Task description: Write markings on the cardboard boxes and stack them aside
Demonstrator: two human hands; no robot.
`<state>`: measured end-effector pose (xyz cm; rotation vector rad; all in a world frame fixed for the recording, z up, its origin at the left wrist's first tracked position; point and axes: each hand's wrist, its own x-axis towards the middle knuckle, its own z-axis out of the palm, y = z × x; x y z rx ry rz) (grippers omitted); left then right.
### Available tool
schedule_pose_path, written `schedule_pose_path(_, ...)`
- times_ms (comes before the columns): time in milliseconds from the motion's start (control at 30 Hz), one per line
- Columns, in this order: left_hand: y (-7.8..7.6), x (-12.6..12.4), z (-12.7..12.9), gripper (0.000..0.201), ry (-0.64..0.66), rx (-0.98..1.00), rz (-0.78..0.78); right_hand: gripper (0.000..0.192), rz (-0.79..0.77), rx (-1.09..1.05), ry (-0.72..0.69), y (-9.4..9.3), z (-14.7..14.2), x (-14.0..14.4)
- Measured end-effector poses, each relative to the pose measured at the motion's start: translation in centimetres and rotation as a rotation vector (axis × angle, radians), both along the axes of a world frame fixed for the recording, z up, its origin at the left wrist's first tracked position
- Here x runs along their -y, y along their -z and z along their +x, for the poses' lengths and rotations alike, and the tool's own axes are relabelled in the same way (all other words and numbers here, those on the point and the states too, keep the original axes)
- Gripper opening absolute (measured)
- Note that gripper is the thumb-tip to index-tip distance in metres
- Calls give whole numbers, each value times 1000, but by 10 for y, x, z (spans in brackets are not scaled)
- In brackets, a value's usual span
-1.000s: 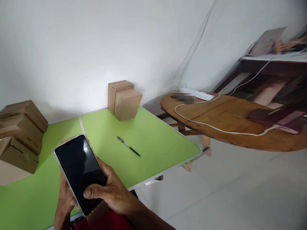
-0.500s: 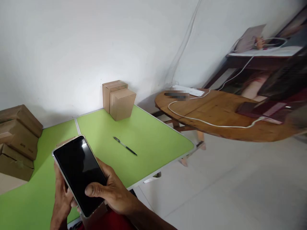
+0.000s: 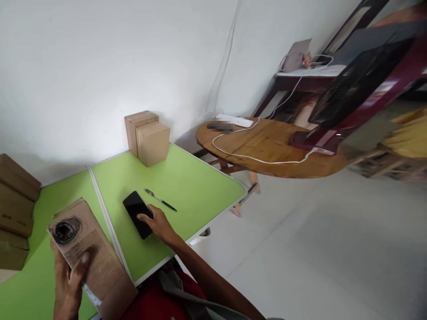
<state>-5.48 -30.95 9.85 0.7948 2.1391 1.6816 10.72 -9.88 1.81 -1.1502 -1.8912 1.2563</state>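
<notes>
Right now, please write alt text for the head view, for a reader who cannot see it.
The left hand holds a brown cardboard box with a dark ring-shaped mark; the right hand grips a black rectangular phone at a bright green table. A slim dark pen lies beside the phone, and other brown cardboard boxes stand near the white wall.

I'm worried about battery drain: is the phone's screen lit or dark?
Dark: the phone, touched by the right hand, shows a plain black face, nothing lit.
</notes>
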Motion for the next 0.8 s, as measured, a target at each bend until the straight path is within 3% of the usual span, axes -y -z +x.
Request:
schedule_pose_path(233,14,2,-10,100,-51,18,6,18,-7,310,-35,14,-7,5)
schedule_pose_path(367,21,1,-12,112,-21,8,56,33,58,473,-32,12,-4,13)
schedule_pose_path(500,24,3,-14,105,-26,-9,114,32,142,567,-30,7,-3,19)
schedule_pose_path(600,27,2,-20,113,-28,78,155,34,182,618,-13,1,-2,22)
schedule_pose_path(667,29,-3,-23,123,-49,168,162,47,243,614,-19,0,-3,28)
schedule_pose_path(733,34,-9,-23,127,-78,223,166,74,376,534,-189,3,-8,39)
schedule_pose_path(800,39,-13,-22,123,-97,292,171,106,531,410,-491,11,-17,53)
